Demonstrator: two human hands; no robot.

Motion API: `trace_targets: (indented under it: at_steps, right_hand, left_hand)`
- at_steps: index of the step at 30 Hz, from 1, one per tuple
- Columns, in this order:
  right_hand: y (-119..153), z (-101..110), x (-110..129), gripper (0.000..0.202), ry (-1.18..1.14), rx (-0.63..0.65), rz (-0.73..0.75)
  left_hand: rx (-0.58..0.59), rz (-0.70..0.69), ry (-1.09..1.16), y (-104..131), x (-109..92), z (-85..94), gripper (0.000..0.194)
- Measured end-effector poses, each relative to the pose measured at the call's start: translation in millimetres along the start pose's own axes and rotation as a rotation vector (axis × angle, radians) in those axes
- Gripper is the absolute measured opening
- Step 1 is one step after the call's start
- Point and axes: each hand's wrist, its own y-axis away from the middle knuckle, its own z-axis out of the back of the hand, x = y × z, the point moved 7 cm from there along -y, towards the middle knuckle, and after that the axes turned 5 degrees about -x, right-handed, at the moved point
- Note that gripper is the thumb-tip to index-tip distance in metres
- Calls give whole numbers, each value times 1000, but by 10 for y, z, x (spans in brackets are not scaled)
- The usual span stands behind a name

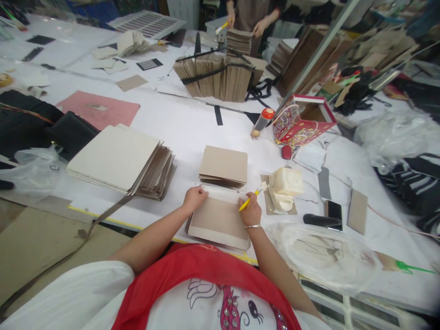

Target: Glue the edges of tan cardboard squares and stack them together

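Note:
A small pile of cardboard sheets [216,220] lies before me at the table's edge, its top sheet brown in the middle with paler strips at the far and near edges. My left hand [195,198] pinches the far left corner of the top sheet. In my right hand [251,211] is a yellow-handled brush [248,202], its pale bristles pointing up and away; the fingers rest by the sheet's far right corner. Just beyond sits a second brown cardboard stack [224,164]. To the right, a cream-coloured block [286,185] stands on a piece of board.
Left of me is a large stack of pale boards [115,156]. A red patterned bag [302,121], a red-capped bottle [263,123] and a phone [333,214] lie to the right. Across the table, a person's hands [261,26] work behind strapped cardboard bundles [216,78].

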Motion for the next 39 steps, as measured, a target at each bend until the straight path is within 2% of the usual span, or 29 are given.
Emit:
trace_targets:
  at_steps: [9,16,26,30,33,35,37,39]
  right_hand:
    - [-17,12,4,32,22,34,-9]
    - [-15,58,-97,31,46,47,-63]
    - [-7,24,-89,29,43,62,-68]
    - [-17,94,-98,35,57,30,-89]
    - [-14,229,-187,39,89,-33,-117]
    - [5,328,-264,39,97,-70,-119]
    - [38,413,-323,40,83,-99,-104]
    - [75,474,-330,39,46,-121,-75]
  left_hand:
    - [7,3,-34,6,-9,7,20]
    - [26,1,-106,-10,1,-14,24]
    - [30,1,-92,13,-1,-25,24]
    - [7,-13,-120,-30,10,2,21]
    - [-79,13,-182,-2,76,169,16]
    - [-154,-20,-180,100,95,370,21]
    - [-261,-148,-154,270,49,666,26]
    - [-406,-319,-164,476,-22,1051,30]
